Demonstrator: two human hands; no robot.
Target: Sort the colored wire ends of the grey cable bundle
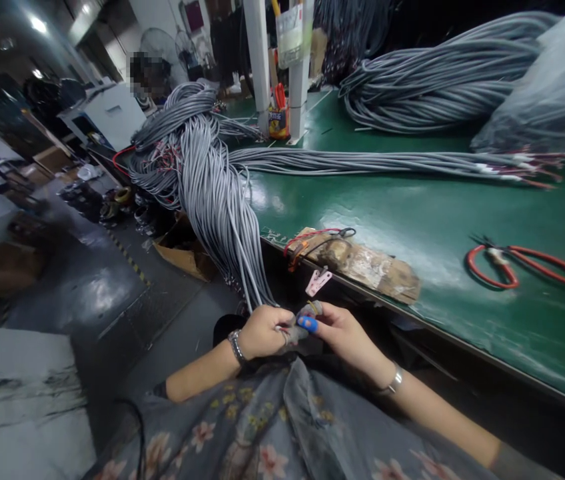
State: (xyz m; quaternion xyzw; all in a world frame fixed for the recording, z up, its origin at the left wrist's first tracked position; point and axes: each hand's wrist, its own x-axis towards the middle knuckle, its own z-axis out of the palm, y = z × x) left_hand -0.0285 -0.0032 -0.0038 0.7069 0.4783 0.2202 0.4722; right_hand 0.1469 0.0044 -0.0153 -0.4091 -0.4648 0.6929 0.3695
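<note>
A thick bundle of grey cables hangs off the edge of the green table down to my lap. My left hand is closed round the lower ends of a few of these cables. My right hand, with a blue finger cot on one fingertip, pinches the same cable ends right beside the left hand. Both hands sit just below the table's edge, over my floral-patterned clothing. What exactly sits between the fingertips is too small to make out.
A worn wooden block with red and black wires lies at the table edge. Red-handled cutters lie to the right. More grey cable coils and a plastic-wrapped bundle fill the back. A cardboard box stands on the floor. A person sits far left.
</note>
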